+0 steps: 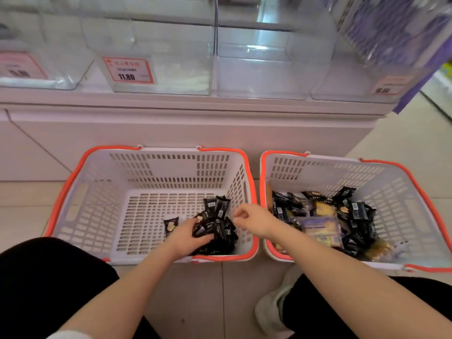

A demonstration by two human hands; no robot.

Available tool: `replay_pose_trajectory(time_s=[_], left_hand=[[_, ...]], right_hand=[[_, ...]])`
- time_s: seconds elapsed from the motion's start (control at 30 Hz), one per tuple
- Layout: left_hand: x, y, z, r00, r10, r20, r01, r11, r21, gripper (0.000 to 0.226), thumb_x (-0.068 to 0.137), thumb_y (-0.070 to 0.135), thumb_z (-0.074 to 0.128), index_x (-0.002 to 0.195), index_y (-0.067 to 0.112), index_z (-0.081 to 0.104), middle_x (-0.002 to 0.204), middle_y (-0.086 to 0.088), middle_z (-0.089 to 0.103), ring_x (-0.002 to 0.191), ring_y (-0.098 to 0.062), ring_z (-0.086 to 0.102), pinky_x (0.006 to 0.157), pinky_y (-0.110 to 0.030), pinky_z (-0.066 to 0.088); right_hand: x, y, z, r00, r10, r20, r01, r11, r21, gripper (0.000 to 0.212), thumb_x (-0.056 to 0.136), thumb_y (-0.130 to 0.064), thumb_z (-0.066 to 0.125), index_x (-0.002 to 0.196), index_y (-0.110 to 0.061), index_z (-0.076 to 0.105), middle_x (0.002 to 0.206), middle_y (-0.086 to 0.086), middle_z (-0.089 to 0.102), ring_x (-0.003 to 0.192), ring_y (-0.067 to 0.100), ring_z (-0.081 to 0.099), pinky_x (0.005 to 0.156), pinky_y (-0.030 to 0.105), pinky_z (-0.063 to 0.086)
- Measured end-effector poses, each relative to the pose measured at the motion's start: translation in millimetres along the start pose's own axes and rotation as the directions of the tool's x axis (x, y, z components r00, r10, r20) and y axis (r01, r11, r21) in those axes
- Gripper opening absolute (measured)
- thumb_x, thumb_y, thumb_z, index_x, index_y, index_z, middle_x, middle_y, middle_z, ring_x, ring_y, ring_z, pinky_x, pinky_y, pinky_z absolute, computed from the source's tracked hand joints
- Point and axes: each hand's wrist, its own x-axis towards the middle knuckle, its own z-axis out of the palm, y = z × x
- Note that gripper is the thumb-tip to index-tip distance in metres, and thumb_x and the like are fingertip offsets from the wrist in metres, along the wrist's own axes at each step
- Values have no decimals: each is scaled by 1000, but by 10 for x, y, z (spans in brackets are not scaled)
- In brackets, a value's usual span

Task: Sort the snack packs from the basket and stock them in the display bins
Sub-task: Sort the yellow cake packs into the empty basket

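While left hand (187, 237) grips glossy black packs (216, 231), right hand (254, 220) fingers curl empty over slotted plastic basket (97, 216)

2 baskets (80, 172), 4 clear bins (171, 57), 3 price tags (128, 70), 2 hands (188, 237).

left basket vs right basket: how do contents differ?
The left basket holds only black packs, heaped in its near right corner, floor mostly bare. The right basket holds black packs mixed with yellow packs, spread across its floor. The left hand grips packs in the left basket; no hand is in the right basket. Both are white with orange rims.
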Motion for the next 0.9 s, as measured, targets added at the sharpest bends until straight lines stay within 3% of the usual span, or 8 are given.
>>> replay_pose_trajectory(time_s=[0.13, 0.23, 0.3, 0.37, 0.43, 0.67, 0.8, 0.9], left_hand=[[-79, 277, -107, 992, 128, -15, -126, 987, 96, 46, 90, 30, 57, 132, 12, 49, 134, -4, 52, 123, -17, 48, 100, -22, 33], [-85, 752, -141, 960, 281, -1, -280, 957, 73, 36, 92, 29, 53, 126, 18, 54, 124, 2, 58, 106, -12, 57, 93, -28, 45], [-49, 1069, -105, 911, 411, 3, -408, 902, 142, 33, 92, 29, 51, 123, 20, 55, 122, 4, 58, 102, -4, 52, 89, -19, 39], [9, 1326, -25, 859, 512, 31, -504, 831, 235, 33, 93, 29, 49, 124, 19, 55, 124, 4, 57, 106, -5, 50, 89, -14, 33], [85, 1527, 87, 826, 558, 77, -553, 779, 294, 33, 94, 28, 49, 125, 17, 55, 125, 2, 56, 113, -10, 50, 91, -16, 32], [626, 1978, 563, 779, 540, 318, -626, 649, 431, 31, 93, 27, 47, 121, 16, 56, 123, -3, 54, 115, -19, 48, 97, -28, 38], [1040, 2069, 871, 816, 410, 407, -574, 655, 491, 31, 93, 24, 44, 119, 11, 55, 120, -8, 53, 111, -25, 50, 91, -33, 43], [1315, 2046, 1129, 868, 244, 432, -477, 647, 595, 28, 92, 19, 43, 113, 4, 55, 117, -14, 54, 107, -30, 53, 86, -38, 46]], right_hand=[[-193, 17, -399, 999, -51, 0, 51, 999, 15, 21, 93, -19, 54, 112, -9, 58, 101, 3, 59, 86, 15, 59, 75, 23, 47], [-330, 95, -838, 997, -82, 9, 82, 997, 7, 14, 93, -16, 54, 105, -11, 58, 94, 3, 62, 76, 13, 60, 67, 16, 47], [-413, 217, -1125, 998, -69, -9, 69, 997, 18, 9, 93, -14, 53, 100, -13, 58, 89, 2, 61, 72, 11, 58, 56, 10, 45], [-466, 398, -1349, 998, -38, -51, 41, 997, 59, 5, 93, -14, 53, 94, -17, 57, 87, 1, 61, 73, 13, 57, 55, 15, 45], [-475, 635, -1494, 992, 6, -123, 5, 996, 88, 7, 93, -15, 52, 97, -16, 57, 91, 5, 61, 77, 16, 57, 65, 25, 45], [-169, 1660, -1319, 918, 258, -301, -188, 951, 244, 8, 92, -21, 54, 90, -15, 60, 90, 3, 61, 86, 18, 56, 77, 30, 42], [148, 2154, -1085, 885, 374, -277, -304, 915, 264, 20, 93, -18, 51, 94, -1, 62, 94, 14, 63, 89, 27, 57, 72, 30, 39], [466, 2426, -999, 885, 396, -246, -362, 916, 172, 22, 95, -18, 47, 109, -6, 59, 107, 11, 63, 93, 23, 58, 74, 30, 43]])
